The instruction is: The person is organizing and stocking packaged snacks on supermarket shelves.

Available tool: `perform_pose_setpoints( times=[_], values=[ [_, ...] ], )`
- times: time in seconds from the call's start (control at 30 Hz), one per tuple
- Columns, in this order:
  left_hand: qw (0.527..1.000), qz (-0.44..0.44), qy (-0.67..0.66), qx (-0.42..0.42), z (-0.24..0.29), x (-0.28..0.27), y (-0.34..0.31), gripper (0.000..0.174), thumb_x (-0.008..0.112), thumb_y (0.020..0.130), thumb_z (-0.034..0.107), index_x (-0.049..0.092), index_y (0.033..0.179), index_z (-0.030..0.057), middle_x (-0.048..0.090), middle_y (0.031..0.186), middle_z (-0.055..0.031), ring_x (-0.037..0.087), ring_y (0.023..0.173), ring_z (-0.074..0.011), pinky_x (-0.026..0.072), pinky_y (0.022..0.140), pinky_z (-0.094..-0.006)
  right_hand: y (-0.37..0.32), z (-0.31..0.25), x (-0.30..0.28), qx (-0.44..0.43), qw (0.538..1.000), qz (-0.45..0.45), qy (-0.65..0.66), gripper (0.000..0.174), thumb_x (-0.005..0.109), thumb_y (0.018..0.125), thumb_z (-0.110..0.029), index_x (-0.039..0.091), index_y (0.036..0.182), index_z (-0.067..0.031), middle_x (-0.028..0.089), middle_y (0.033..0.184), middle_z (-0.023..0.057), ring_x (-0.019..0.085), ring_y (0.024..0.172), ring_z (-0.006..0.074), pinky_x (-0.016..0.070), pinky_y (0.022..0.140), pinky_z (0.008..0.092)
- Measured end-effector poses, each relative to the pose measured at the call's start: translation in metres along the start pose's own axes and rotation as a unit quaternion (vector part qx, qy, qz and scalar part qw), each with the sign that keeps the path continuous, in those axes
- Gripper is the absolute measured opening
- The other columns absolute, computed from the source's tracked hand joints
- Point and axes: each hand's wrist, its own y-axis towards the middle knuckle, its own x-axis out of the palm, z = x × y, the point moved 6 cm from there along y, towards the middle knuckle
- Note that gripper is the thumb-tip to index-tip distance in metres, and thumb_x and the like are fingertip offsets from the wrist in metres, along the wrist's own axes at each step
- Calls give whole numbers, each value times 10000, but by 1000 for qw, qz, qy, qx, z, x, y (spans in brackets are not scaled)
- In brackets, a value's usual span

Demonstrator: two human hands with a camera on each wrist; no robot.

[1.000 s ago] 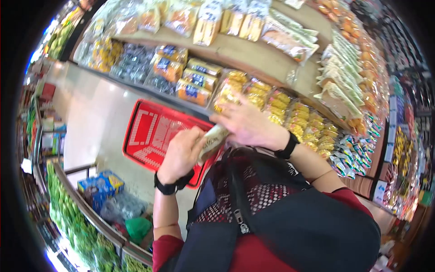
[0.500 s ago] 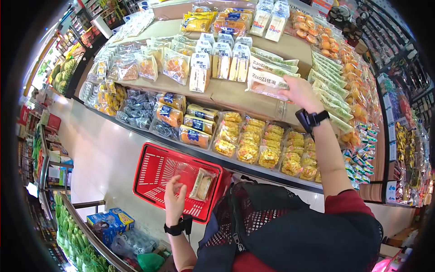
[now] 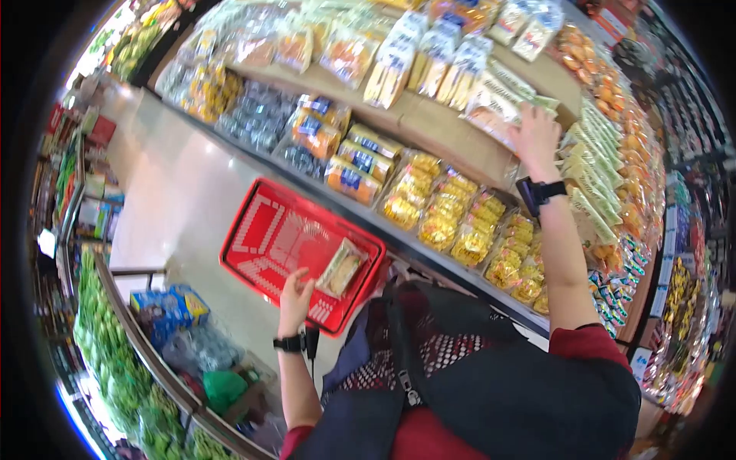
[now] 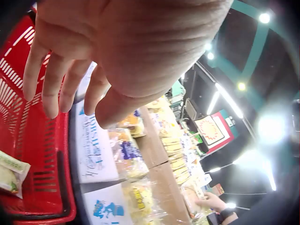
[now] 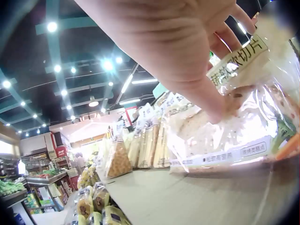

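Observation:
On the shelf ledge, my right hand (image 3: 537,138) grips the edge of a clear-and-white bread package (image 3: 489,121). In the right wrist view the thumb of that hand (image 5: 173,51) lies on the front of the bread package (image 5: 243,122), its fingers partly hidden behind the top. My left hand (image 3: 294,305) hangs over the near edge of the red basket (image 3: 264,230), fingers spread and holding nothing; the left wrist view shows this hand (image 4: 103,51) beside the basket (image 4: 37,126). Inside the basket lies one wrapped bread package (image 3: 342,268), apart from the left hand.
Sandwich packs (image 3: 395,61) stand left of the gripped package, green-white packages (image 3: 590,165) to its right. Trays of yellow packaged buns (image 3: 448,211) line the lower shelf. A vegetable stand (image 3: 115,360) and a blue box (image 3: 169,310) are at lower left.
The hands have parted from the package they held together, which now lies in the basket. My right hand has moved up and right to the shelf; my left hand has opened.

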Motion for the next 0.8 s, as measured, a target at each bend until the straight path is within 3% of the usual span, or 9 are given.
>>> perform_pose_setpoints(
  times=[0.07, 0.13, 0.2, 0.33, 0.43, 0.6, 0.67, 0.73, 0.8],
  values=[
    [998, -11, 59, -29, -38, 3, 7, 385, 612, 890, 182, 514, 1213, -2, 619, 1126, -126, 600, 1039, -195, 476, 866, -309, -16, -15, -18, -73, 991, 92, 64, 450, 689, 777, -249, 553, 1184, -113, 546, 1153, 116, 495, 1100, 294, 381, 942, 425],
    [992, 2, 122, -24, -86, 10, 16, 447, 626, 873, 246, 512, 1219, -13, 614, 1148, -159, 597, 1064, -238, 464, 897, -336, -38, -36, -35, -135, 973, 92, 165, 432, 680, 792, -224, 551, 1190, -115, 546, 1153, 110, 494, 1099, 301, 373, 954, 420],
    [986, 8, 145, -79, -111, 20, 19, 428, 649, 840, 225, 547, 1187, -4, 615, 1130, -191, 602, 1049, -297, 473, 895, -355, -66, -57, -49, -170, 961, 91, 200, 350, 665, 808, -183, 580, 1140, -108, 553, 1151, 99, 495, 1101, 297, 365, 954, 418],
    [969, -38, 168, -175, -204, 46, 42, 611, 675, 775, 339, 496, 1260, 13, 569, 1193, -237, 520, 1165, -336, 429, 969, -385, -119, -85, -46, -190, 940, 0, 282, 253, 659, 806, -138, 610, 1051, -97, 565, 1137, 86, 494, 1111, 290, 357, 964, 409],
    [943, -93, 192, -254, -212, 62, 50, 743, 714, 717, 360, 433, 1330, 48, 489, 1291, -247, 470, 1224, -334, 399, 1013, -394, -137, -92, -47, -193, 934, -54, 296, 205, 658, 799, -108, 621, 1000, -93, 573, 1125, 79, 495, 1115, 285, 353, 970, 402],
    [934, -108, 271, -206, -261, 96, 84, 872, 728, 702, 351, 295, 1413, 91, 393, 1382, -231, 396, 1286, -346, 368, 1039, -440, -149, -83, -57, -189, 943, -71, 263, 195, 655, 792, -86, 624, 985, -89, 583, 1118, 73, 503, 1114, 279, 354, 967, 392],
    [931, -50, 256, -256, -280, 98, 94, 880, 728, 706, 355, 284, 1420, 95, 412, 1371, -214, 392, 1286, -357, 361, 1042, -452, -153, -74, -58, -186, 949, -76, 242, 184, 649, 799, -82, 622, 981, -80, 587, 1114, 75, 504, 1114, 277, 358, 961, 392],
    [928, -64, 252, -267, -279, 101, 97, 857, 721, 713, 361, 299, 1406, 86, 414, 1367, -215, 408, 1276, -348, 373, 1028, -465, -155, -68, -59, -180, 954, -93, 221, 173, 645, 803, -79, 622, 974, -72, 592, 1098, 79, 506, 1109, 279, 361, 956, 395],
    [905, -80, 292, -299, -268, 98, 89, 854, 753, 669, 412, 412, 1306, -42, 517, 1260, -261, 499, 1197, -355, 415, 1007, -389, -157, -69, -65, -188, 955, -91, 209, 165, 642, 805, -75, 621, 968, -65, 596, 1084, 82, 512, 1095, 281, 364, 953, 398]
  ],
)
